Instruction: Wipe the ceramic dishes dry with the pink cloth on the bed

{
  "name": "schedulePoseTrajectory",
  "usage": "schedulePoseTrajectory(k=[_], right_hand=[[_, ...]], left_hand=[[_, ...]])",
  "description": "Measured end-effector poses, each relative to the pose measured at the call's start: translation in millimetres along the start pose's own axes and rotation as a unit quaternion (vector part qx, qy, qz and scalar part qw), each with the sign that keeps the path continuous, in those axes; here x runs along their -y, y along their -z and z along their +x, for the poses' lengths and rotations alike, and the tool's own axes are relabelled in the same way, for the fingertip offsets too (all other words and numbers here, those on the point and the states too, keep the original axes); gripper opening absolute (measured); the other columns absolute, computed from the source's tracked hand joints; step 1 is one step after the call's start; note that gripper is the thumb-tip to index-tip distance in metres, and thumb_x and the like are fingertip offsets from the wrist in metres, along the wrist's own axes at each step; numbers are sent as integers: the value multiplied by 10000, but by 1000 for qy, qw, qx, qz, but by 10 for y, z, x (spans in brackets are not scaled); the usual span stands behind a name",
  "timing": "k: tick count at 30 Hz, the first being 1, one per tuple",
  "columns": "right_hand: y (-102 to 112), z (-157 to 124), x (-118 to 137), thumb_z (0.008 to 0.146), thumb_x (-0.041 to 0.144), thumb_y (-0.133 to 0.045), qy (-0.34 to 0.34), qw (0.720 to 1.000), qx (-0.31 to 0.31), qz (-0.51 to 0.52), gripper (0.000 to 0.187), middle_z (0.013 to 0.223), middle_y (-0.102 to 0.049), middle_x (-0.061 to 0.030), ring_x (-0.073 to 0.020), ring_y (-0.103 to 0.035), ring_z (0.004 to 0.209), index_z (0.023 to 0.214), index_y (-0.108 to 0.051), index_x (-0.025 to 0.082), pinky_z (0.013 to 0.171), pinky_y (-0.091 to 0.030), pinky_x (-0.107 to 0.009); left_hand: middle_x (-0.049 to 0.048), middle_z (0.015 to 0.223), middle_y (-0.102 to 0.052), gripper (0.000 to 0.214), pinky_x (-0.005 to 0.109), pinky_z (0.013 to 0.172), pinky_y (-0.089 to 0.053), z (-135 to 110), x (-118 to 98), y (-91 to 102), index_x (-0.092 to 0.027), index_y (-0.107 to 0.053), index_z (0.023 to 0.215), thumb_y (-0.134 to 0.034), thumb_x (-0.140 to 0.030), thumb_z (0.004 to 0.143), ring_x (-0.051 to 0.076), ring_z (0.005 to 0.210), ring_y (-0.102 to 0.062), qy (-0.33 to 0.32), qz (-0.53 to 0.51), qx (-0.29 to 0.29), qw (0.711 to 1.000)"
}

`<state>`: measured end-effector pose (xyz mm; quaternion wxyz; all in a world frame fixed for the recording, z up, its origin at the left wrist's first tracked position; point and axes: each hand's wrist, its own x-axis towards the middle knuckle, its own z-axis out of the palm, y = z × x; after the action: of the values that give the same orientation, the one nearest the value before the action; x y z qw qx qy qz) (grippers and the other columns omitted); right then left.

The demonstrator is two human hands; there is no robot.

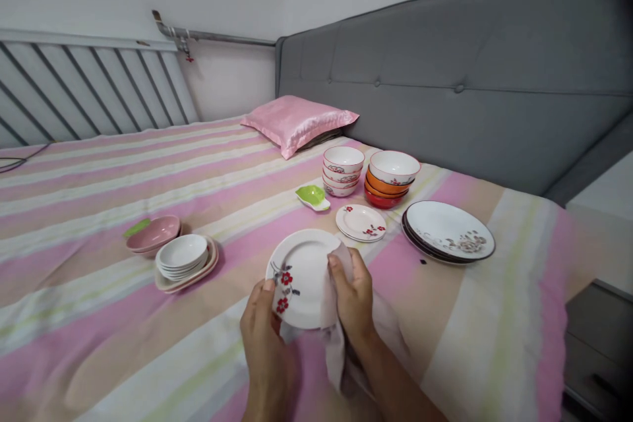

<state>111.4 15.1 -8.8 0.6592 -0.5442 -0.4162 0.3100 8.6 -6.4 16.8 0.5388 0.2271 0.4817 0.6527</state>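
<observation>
"As the flowered plate (306,277) is being held, report its position and grip."

"Above the near part of the striped bedspread (188,349). The left hand (262,323) grips its left rim, thumb on top. The right hand (353,297) pinches a cloth (329,300) against its right rim."

"Obstructions?"

"Just beyond the plate lie the small flowered plates (361,217). Behind those stand the white bowls (343,173), the mixed bowls (393,175) and a green dish (311,196). Large plates (440,227) sit to the right, pink dishes (155,235) and small white dishes (182,254) well apart to the left."

"Counts?"

"One plate held, two small flowered plates stacked, three white bowls, at least four mixed bowls, one green dish, at least two large plates. Small white dishes: several, overlapped, exact number not determinable."

"Edges and room?"

"Bedspread drops off at right, beside a dark cabinet (598,336). A grey headboard (445,105) bounds the side behind the bowls. Leftward room is wide; forward, narrow."
</observation>
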Motion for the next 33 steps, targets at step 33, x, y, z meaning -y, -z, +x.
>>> schedulePoseTrajectory(k=[33], right_hand=[[-268,-271,-117,839,391,-491,-73,995,73,2,274,963,-652,-63,-195,-598,905,1009,-575,193,800,-453,-299]], left_hand=[[9,661,-617,391,286,519,-514,-6,126,36,-141,-643,854,-675,-475,654,127,527,-568,-45,15,-196,979]])
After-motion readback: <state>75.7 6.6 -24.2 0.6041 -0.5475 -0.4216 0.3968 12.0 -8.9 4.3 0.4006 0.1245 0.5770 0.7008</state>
